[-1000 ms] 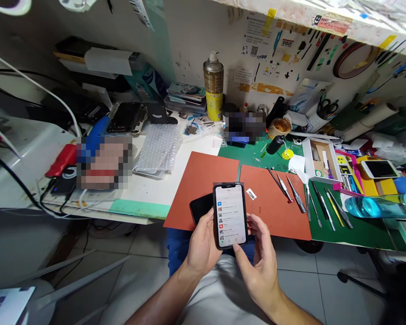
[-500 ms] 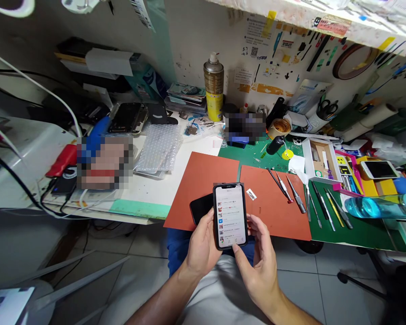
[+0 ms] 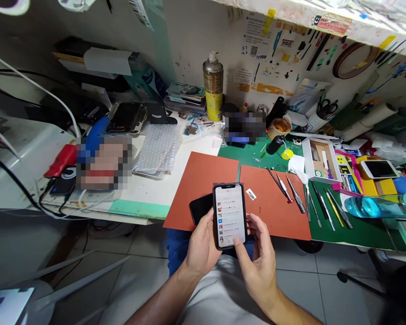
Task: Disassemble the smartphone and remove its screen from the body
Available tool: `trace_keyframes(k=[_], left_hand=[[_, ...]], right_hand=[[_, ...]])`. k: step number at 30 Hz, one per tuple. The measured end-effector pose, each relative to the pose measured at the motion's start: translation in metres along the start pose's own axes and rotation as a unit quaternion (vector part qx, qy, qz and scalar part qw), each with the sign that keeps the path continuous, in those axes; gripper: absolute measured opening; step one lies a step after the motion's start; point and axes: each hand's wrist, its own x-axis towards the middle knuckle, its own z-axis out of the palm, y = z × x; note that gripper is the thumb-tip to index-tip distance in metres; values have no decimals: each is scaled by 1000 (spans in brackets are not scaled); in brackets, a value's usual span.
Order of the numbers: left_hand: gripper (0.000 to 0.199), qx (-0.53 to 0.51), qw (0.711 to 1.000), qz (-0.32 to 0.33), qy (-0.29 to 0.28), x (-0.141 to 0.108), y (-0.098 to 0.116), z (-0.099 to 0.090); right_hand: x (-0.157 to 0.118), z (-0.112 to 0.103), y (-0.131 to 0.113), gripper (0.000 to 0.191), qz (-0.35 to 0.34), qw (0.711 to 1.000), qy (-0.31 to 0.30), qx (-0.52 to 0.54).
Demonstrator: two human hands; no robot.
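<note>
A lit smartphone [image 3: 229, 216] with a dark case is held upright over the bench's front edge, its screen showing a list with small pictures. My left hand [image 3: 201, 248] is closed around its left side, supporting it from below. At the lower right, my right hand [image 3: 259, 262] has its thumb on the bottom of the screen and its fingers curled at the right edge. Behind the phone, a second dark phone [image 3: 199, 208] lies on the reddish-brown mat [image 3: 206, 174], partly hidden by the left hand. A small white label [image 3: 251, 194] lies just right of the held phone.
Tweezers and screwdrivers [image 3: 296, 194] lie on the right mat and the green mat [image 3: 358, 234]. A blue bottle [image 3: 368, 206] lies at the far right. Bubble wrap [image 3: 157, 146] is left of the mats; a spray can [image 3: 213, 88] stands at the back.
My right thumb has shifted slightly up onto the lower part of the screen. The list on the phone looks the same, and my left hand stays in place.
</note>
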Motion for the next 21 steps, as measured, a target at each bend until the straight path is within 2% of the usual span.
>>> trace_keyframes(k=[6, 12, 14, 18, 21], left_hand=[[41, 2, 1000, 9, 20, 1, 0, 2], [35, 11, 998, -5, 61, 2, -10, -7], [35, 20, 997, -11, 67, 2, -18, -12], [44, 68, 996, -16, 62, 8, -30, -13], [54, 142, 987, -25, 65, 11, -28, -5]], right_hand=[[3, 1, -5, 58, -15, 1000, -5, -16], [20, 9, -16, 89, -58, 993, 23, -103], [28, 10, -20, 92, -73, 988, 25, -134], [43, 6, -25, 97, -71, 983, 29, -168], [55, -8, -26, 95, -41, 987, 31, -151]])
